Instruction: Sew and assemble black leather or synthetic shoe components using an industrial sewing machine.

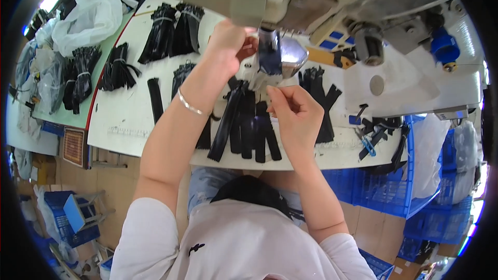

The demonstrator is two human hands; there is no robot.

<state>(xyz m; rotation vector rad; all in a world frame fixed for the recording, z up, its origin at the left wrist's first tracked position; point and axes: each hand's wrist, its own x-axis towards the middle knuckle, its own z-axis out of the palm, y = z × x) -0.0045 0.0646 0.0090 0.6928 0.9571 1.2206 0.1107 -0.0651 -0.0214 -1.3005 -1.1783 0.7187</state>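
Both hands are at the head of a sewing machine (270, 57). My left hand (228, 44) is raised left of the needle area, fingers curled, its tips partly hidden behind the machine head; I cannot make out what they hold. My right hand (300, 111) is closed in a pinch just right of and below the needle area, thumb against forefinger; anything between them is too small to name. Below and between the hands, several flat black strips (234, 119), some with jagged ends, hang toward the table's front edge.
Tied bundles of black strips (158, 31) lie at the back left of the white table (124, 119). More strips (319, 106) lie right of my right hand. Small blue-handled snips (369, 147) rest at the right front, near a blue crate (384, 192). A single strip (155, 99) lies left.
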